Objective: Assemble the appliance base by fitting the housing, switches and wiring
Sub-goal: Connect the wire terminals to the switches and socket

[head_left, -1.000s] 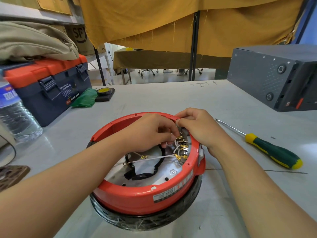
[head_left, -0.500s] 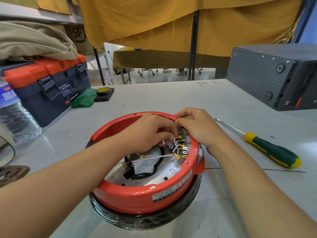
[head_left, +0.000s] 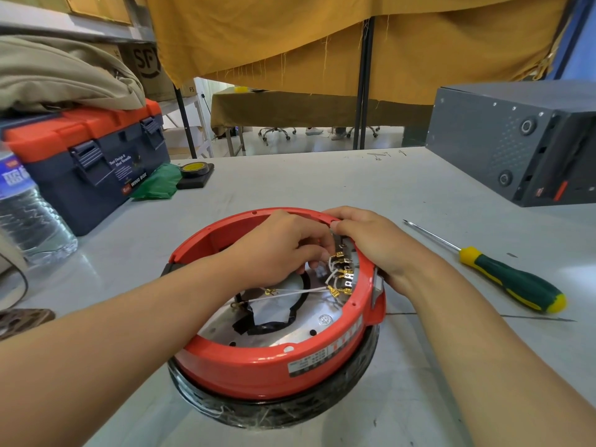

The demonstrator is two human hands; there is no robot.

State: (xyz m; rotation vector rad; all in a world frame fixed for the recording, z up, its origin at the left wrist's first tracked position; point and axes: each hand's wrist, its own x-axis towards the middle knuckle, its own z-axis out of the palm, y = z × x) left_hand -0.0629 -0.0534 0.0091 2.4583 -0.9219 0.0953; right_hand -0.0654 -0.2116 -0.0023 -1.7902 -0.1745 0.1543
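Count: one red housing [head_left: 258, 366] under both hands. One screwdriver [head_left: 509, 279] right of the right hand [head_left: 374, 243]. One toolbox [head_left: 87, 162], one water bottle [head_left: 29, 214] left of the left hand [head_left: 274, 250]. Brass terminals [head_left: 342, 272] between the hands: roughly six, partly hidden.

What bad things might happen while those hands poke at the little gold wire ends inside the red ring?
1. Both the left hand and the right hand crowd the gold terminals; a tug might pull a white wire off its tab.
2. One loose terminal hangs over the metal plate; it may get forgotten or connected wrongly.
3. The red housing sits on a black part, so pressing on the rim might tip it.
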